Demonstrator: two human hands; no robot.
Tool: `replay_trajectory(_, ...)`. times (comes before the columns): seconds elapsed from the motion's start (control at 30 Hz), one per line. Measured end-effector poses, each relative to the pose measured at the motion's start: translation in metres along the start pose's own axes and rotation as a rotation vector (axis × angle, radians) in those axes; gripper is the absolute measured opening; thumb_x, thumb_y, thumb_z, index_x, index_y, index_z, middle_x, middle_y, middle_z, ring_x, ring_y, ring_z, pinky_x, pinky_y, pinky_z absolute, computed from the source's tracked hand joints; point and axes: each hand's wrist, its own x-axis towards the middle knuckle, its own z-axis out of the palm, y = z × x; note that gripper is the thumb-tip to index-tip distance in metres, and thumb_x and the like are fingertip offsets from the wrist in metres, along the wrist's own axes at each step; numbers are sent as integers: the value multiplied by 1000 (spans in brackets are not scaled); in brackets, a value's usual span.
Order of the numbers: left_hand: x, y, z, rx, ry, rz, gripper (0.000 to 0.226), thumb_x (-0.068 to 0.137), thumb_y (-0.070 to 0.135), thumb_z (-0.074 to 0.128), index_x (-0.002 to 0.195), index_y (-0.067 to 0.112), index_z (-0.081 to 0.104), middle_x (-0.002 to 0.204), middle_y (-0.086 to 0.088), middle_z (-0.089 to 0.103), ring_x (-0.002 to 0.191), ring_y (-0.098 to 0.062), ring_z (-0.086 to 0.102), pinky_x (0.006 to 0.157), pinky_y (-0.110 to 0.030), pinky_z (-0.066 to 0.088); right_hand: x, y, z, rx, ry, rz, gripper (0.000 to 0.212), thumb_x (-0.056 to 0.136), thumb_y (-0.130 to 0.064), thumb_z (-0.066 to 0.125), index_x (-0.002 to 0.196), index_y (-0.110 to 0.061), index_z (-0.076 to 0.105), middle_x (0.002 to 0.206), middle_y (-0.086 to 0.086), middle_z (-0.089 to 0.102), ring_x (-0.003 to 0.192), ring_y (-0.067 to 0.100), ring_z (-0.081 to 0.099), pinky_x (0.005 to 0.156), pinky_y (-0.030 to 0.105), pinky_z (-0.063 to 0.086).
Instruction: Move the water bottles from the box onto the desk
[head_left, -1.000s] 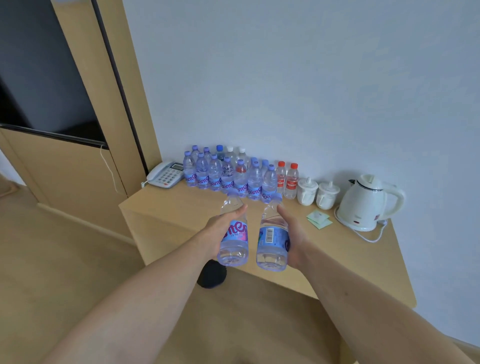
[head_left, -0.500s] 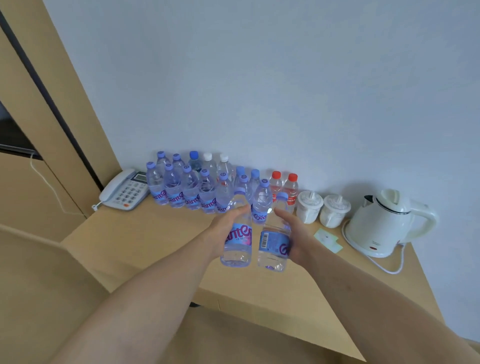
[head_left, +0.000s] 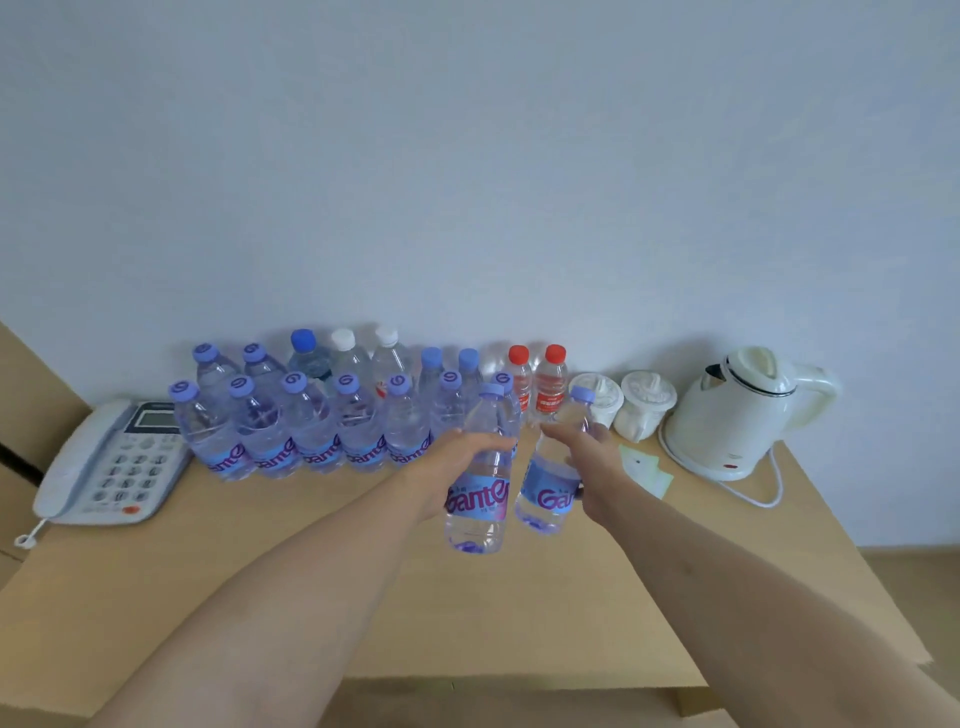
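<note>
Clear water-filled bottle (head_left: 479, 478) in left hand (head_left: 451, 467), another (head_left: 551, 480) in right hand (head_left: 597, 457), above desk (head_left: 260, 582)

There is only 1 view, from a camera on the person's head. It looks forward and a little down, toward the pale wall (head_left: 467, 156) behind the desk (head_left: 311, 597). The desk fills the lower half and both forearms enter from the bottom edge, so the camera stands close to it. The wide lens bends the desk edges
</note>
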Motion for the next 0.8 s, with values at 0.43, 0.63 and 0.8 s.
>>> replay_trajectory(0.43,39,-8,-7,75,-137,-28,46,59,28,91,99,16,72,99,-10,78,93,-29,73,104,-53,53,54,-8,14,-351,166,-147,57,59,-42,81,107,-27,55,94,-6,67,86,16,65,66,36,54)
replay_trajectory(0.63,32,-8,-15,46,-100,-82,48,59,21,90,101,18,67,100,-6,77,93,-26,72,105,-51,52,67,-11,31,-366,145,-180,60,64,-37,86,109,-25,49,96,-10,59,86,12,59,72,36,49)
replay_trajectory(0.8,27,-5,-22,36,-41,-87,70,60,19,92,122,15,60,104,-3,78,103,-28,74,106,-53,52,75,-18,35,-349,165,-181,60,65,-43,88,107,-22,52,94,-7,62,83,13,60,65,32,46)
